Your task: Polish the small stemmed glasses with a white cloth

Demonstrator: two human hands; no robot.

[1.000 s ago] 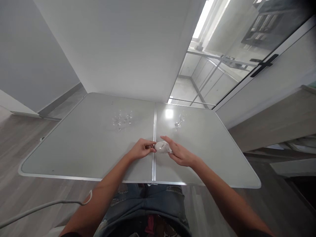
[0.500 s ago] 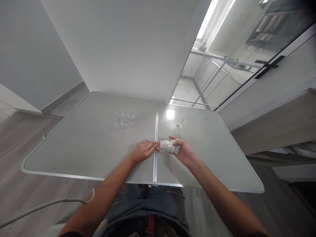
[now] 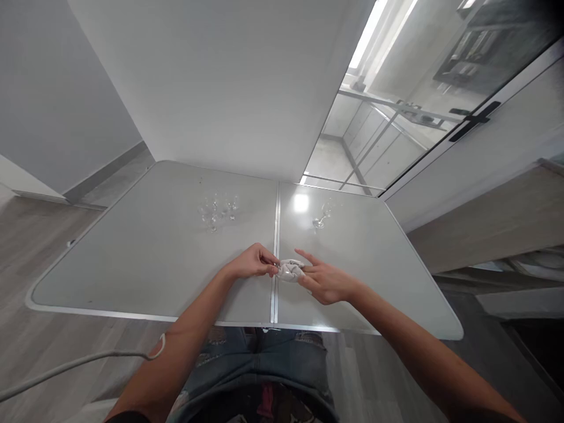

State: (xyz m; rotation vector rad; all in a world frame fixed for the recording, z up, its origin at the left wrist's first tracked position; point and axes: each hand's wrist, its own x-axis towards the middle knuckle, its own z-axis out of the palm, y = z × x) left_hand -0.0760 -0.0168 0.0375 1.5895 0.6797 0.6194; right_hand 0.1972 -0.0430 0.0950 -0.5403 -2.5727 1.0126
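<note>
L hand [image 3: 254,262] pinches a stemmed glass [image 3: 288,277] by its foot end, mid-frame, prob. to steady it; R hand [image 3: 329,282], fingers part-spread, touches white cloth [image 3: 294,269] inside, can't tell grip. Clear glasses [image 3: 214,221] upper left of centre, pale desk [image 3: 145,252]; sliding door [image 3: 423,141] upper right.

Over the tabletop [image 3: 132,264], the way is free along the left and right edges. The left hand [image 3: 254,261] and right hand [image 3: 326,282] block the middle; clustered glasses [image 3: 214,218] and a lone glass [image 3: 318,223] obstruct the far side.
</note>
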